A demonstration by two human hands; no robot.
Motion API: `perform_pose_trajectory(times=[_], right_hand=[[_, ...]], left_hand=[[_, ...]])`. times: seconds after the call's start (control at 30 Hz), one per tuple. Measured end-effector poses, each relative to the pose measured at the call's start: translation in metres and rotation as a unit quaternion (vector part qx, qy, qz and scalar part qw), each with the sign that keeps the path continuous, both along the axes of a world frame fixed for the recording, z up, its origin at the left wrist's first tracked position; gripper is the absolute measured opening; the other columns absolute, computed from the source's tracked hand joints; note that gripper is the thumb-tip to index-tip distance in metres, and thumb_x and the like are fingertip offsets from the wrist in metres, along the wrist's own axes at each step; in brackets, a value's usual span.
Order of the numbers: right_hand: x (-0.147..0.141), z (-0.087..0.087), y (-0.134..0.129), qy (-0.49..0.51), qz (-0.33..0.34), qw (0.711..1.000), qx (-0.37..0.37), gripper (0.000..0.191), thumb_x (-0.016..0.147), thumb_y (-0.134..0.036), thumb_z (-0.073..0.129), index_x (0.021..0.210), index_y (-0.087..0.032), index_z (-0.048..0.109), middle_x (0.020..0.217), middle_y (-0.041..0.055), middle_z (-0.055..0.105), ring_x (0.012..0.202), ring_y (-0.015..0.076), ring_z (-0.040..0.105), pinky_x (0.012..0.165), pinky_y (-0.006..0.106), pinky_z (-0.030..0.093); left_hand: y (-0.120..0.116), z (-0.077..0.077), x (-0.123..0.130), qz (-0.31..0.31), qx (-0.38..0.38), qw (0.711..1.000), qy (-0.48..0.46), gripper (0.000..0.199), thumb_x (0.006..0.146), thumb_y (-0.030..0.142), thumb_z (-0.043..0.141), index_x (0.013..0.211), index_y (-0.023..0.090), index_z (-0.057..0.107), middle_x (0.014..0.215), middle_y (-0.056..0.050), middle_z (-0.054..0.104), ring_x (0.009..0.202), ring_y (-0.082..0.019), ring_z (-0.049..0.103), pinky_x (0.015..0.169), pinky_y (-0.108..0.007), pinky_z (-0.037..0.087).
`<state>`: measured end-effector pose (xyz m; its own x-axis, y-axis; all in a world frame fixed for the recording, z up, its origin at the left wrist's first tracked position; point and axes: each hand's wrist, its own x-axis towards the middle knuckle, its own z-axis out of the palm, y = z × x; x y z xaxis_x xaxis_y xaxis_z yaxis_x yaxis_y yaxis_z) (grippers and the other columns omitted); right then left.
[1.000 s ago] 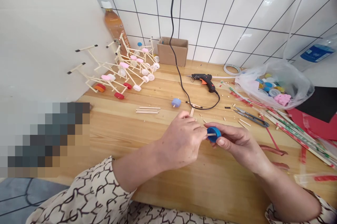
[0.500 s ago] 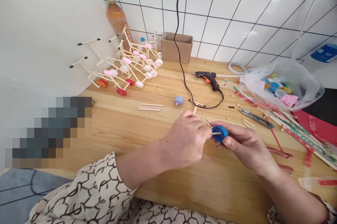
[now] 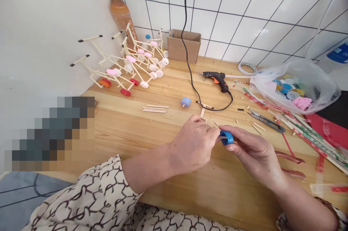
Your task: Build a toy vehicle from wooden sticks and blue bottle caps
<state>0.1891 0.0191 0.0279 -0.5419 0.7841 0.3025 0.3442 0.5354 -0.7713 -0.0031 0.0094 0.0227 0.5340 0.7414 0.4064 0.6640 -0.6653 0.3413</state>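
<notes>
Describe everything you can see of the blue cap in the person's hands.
The blue cap is round, shallow and hollow, and looks like plastic. It is held on its side, its open side toward the left hand. The right hand grips its outer wall with the fingers. A thin pale stick, pinched by the left hand, reaches into it; whether the tip is attached cannot be told. It is held over the wooden table.

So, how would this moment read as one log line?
left hand: pinching thin stick | right hand: holding blue cap | thin stick: reaching into blue cap | glue gun: on table
</notes>
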Motion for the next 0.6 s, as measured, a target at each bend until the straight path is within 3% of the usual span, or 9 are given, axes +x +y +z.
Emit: perform_pose_trajectory(times=[0.27, 0.6], right_hand=[[-0.004, 0.002, -0.004, -0.04, -0.009, 0.995, 0.09, 0.037, 0.084, -0.023, 0.059, 0.121, -0.022, 0.056, 0.089, 0.0063, 0.067, 0.074, 0.0167, 0.064, 0.064, 0.028, 0.055], [-0.002, 0.008, -0.012, -0.047, 0.015, 0.988, 0.149, 0.046, 0.084, -0.019, 0.058, 0.129, -0.02, 0.046, 0.095, 0.0082, 0.063, 0.084, 0.0181, 0.06, 0.071, 0.031, 0.053]], left_hand=[[-0.002, 0.002, 0.0, -0.007, 0.025, 1.0, -0.016, 0.02, 0.081, 0.007, 0.038, 0.068, 0.016, 0.05, 0.06, -0.001, 0.058, 0.058, -0.014, 0.05, 0.072, -0.032, 0.033], [-0.001, 0.001, 0.0, -0.063, 0.014, 0.99, -0.125, 0.021, 0.073, 0.001, 0.035, 0.063, 0.017, 0.043, 0.055, 0.002, 0.052, 0.053, -0.011, 0.044, 0.065, -0.028, 0.035]])
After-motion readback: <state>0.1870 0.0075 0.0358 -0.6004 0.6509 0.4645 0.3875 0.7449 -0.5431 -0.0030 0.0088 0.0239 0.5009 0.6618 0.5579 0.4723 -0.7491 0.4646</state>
